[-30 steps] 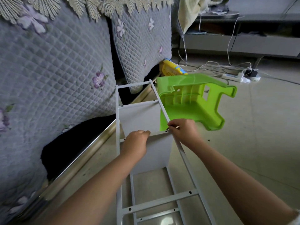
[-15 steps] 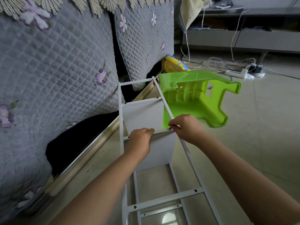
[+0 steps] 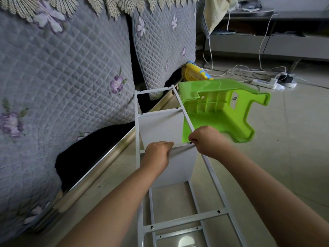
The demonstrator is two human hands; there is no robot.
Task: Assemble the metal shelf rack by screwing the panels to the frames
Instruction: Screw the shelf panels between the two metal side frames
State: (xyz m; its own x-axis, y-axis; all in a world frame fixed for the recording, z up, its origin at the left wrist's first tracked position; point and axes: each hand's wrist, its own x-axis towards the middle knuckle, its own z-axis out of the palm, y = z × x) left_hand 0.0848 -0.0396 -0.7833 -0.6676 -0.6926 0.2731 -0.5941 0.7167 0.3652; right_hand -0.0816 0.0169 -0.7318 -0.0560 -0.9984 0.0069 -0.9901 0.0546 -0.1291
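The right hand (image 3: 206, 139) is pinching a small dark screw at the frame (image 3: 211, 172) rail; just left, the left hand (image 3: 157, 154) is curling over the panel (image 3: 179, 164) edge, steadying it; the rail's long axis is running near to far.

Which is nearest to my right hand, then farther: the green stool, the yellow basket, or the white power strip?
From the right hand:
1. Green stool, just behind it, beside the rack.
2. Yellow basket, farther back by the sofa.
3. White power strip, far back right on the floor.
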